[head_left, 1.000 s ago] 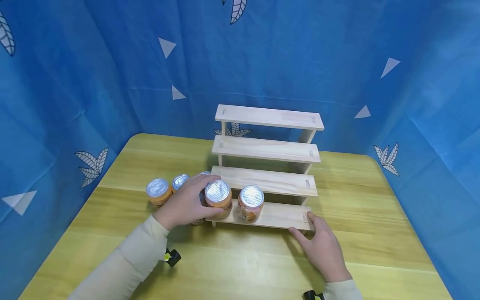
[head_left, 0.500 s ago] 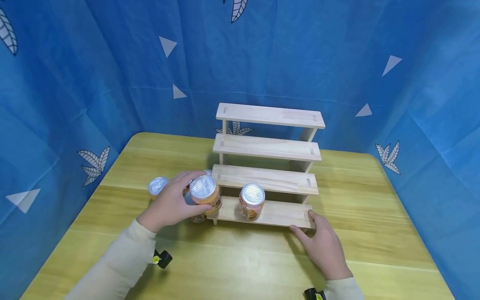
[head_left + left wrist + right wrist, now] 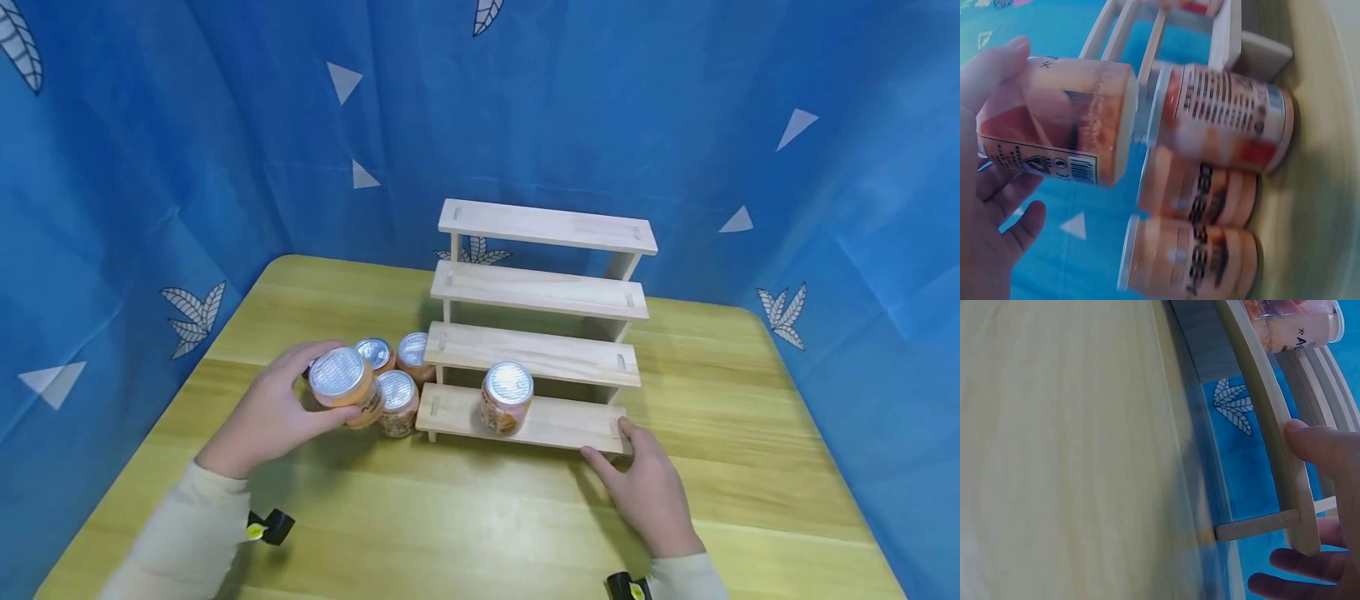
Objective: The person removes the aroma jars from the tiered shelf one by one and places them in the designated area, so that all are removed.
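My left hand [image 3: 270, 412] holds an orange-labelled can [image 3: 337, 375] with a silver lid, thumb and fingers on opposite sides. In the left wrist view, this held can [image 3: 1063, 119] is raised above the bottoms of the standing cans. Beside it stand a near can [image 3: 397, 404] and two cans behind, one [image 3: 375, 353] to the left and another [image 3: 414, 354] against the rack. A single can [image 3: 507, 396] stands upright on the lowest step of the wooden rack [image 3: 536, 346]. My right hand [image 3: 645, 492] grips that step's right end, its thumb [image 3: 1310, 440] on the edge.
The upper steps of the rack rise toward the blue curtain [image 3: 570, 100] behind the table. The wooden table [image 3: 480, 517] spreads in front of and beside the rack. Black devices are strapped at both wrists.
My left hand has lifted the can off the lowest step's left end and carried it left, past the standing cans. My right hand keeps its hold on the rack.
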Available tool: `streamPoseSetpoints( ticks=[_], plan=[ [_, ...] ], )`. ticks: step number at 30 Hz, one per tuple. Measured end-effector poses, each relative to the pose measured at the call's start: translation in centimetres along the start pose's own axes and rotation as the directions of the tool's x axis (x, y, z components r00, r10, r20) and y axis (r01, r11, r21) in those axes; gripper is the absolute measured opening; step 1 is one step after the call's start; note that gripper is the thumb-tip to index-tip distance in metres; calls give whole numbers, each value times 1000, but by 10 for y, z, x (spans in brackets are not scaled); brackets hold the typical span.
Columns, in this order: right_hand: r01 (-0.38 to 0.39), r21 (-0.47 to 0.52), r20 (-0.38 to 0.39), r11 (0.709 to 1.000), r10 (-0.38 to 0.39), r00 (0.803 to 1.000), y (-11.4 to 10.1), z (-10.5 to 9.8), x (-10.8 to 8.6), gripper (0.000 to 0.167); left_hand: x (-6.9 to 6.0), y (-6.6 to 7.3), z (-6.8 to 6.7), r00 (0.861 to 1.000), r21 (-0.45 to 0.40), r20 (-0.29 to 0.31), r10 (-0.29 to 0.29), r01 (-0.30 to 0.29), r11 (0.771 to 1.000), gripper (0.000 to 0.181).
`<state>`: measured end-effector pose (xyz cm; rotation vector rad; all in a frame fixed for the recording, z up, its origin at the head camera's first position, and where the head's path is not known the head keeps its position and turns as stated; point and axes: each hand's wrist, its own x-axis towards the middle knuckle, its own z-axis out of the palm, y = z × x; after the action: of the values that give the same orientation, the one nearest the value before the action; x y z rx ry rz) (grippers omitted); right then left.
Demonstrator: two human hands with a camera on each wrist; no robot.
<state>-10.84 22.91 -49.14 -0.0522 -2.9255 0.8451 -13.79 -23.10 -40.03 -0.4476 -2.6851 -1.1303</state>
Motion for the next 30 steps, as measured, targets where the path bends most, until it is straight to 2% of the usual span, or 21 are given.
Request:
streamPoseSetpoints(
  ticks=[5,12,19,23,30],
  plan=[
    [-5,0,2,1000,5,1000,-2,-2,1,96,-11,-10,-8,999,24,5,-34,33,999,81],
    [-14,-11,24,1000,14,1000,-3,-3,1,97,-23,-20,-8,995,49,69,-71,68,997,82],
    [-28,-6,18,1000,28,999,-3,-1,-1,98,-21,-26,-5,982,59,145,-124,117,991,87],
    [-31,-1,11,1000,31,999,-3,1,-2,97,-23,-28,-2,975,71,169,-146,136,988,88],
    [-3,5,-10,1000,3,1000,-2,1,0,93,-21,-31,8,973,32,198,-119,115,993,86]
  ],
)
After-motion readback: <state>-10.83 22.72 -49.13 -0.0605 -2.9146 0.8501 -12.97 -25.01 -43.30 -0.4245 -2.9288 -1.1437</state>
